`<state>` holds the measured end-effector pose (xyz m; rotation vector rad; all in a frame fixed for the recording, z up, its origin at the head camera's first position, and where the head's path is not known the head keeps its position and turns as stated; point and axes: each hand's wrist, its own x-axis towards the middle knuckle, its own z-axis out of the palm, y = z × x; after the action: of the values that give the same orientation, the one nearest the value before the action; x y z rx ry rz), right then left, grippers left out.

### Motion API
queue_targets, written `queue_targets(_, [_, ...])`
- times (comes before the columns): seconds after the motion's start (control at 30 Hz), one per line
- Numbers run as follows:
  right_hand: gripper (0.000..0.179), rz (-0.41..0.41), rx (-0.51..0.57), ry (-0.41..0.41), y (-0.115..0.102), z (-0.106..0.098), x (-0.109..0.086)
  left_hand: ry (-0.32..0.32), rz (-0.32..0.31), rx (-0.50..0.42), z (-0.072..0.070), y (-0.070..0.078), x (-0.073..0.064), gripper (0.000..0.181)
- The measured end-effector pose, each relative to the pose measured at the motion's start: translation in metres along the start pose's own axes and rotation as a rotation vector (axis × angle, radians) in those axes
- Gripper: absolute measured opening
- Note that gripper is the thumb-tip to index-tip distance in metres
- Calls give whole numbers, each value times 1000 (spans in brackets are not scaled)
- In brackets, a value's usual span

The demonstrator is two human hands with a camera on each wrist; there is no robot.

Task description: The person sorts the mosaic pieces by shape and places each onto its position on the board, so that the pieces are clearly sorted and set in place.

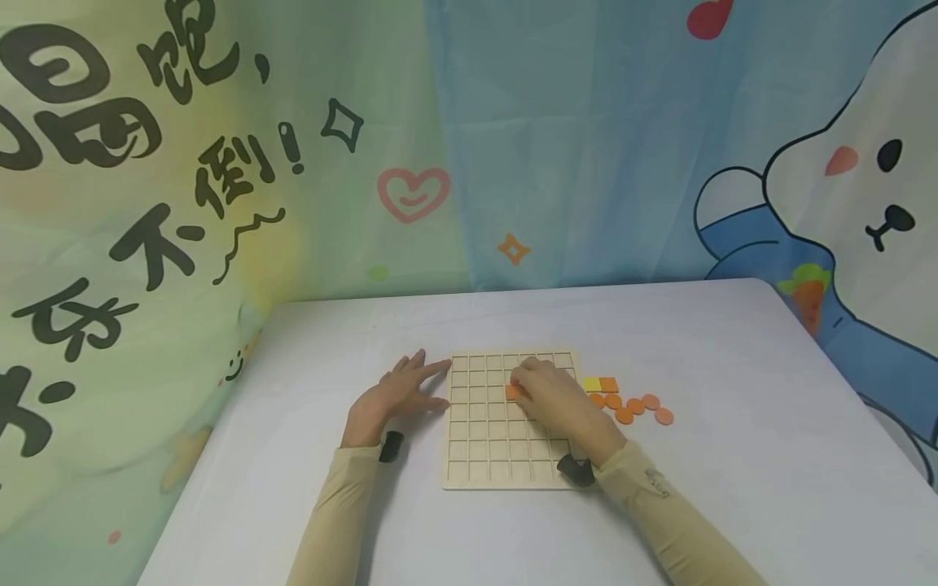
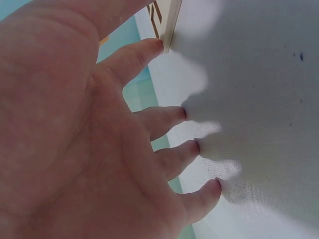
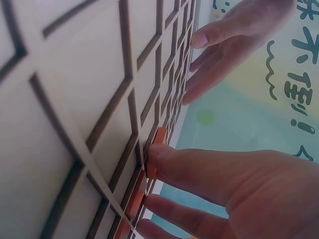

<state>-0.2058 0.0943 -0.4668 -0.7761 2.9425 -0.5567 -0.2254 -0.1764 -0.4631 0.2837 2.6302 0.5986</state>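
Observation:
A light wooden grid board (image 1: 477, 470) lies on the white table, its square cells marked off by raised lines. Along its left edge, my left hand (image 1: 396, 393) touches the board with thumb and index finger; the other fingers are spread on the table in the left wrist view. Over the board's upper middle, my right hand (image 1: 554, 400) pinches an orange tile (image 3: 160, 137) between thumb and fingers at the grid. Beyond the thumb, in the right wrist view, another orange tile (image 3: 135, 199) sits in a cell, partly hidden by the grid lines.
Right of the board lie a yellow square tile (image 1: 592, 384) and an orange square tile (image 1: 609, 384), side by side. Below them are several orange round discs (image 1: 635, 406). A printed curtain (image 1: 572, 146) hangs behind the table (image 1: 733, 488).

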Motion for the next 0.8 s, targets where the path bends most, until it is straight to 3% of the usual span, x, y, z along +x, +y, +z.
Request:
queue_targets(0.17, [12, -1, -9, 11, 1, 2, 0, 2, 5, -11, 0, 0, -1, 75])
queue_targets(0.43, [16, 73, -16, 1, 3, 3, 1, 1, 4, -7, 0, -1, -1, 75])
queue_targets(0.8, [12, 62, -13, 15, 5, 4, 1, 7, -1, -3, 1, 0, -2, 74])
